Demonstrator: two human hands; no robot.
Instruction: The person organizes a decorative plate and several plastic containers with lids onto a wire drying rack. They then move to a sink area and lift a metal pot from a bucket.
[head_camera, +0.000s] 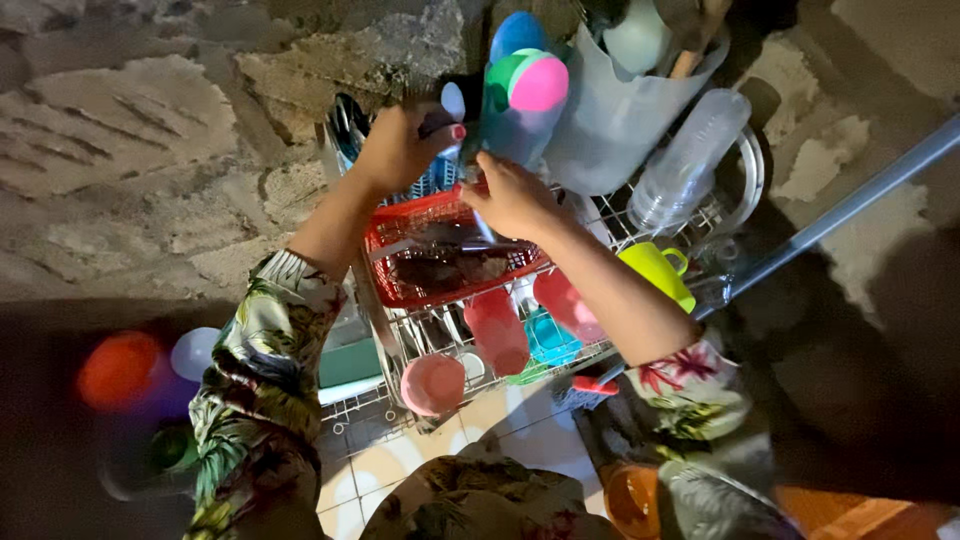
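Note:
My left hand (398, 148) is raised at the back of a wire dish rack (408, 345) and is closed around a small dark item with a pink tip (447, 126). My right hand (515, 195) grips the lower part of a bluish see-through holder (515, 130) that carries round blue, green and pink pieces at its top. Both hands hover over a red plastic basket (400, 225) that sits on the rack with dark utensils inside it.
The rack holds pink cups (497, 330), a teal cup (550, 342), a yellow-green mug (657, 270), a clear bottle (690, 160) and a translucent jug (610, 125). A rough stone wall lies behind. A metal pipe (850, 205) crosses at the right. An orange bowl (632, 497) sits low.

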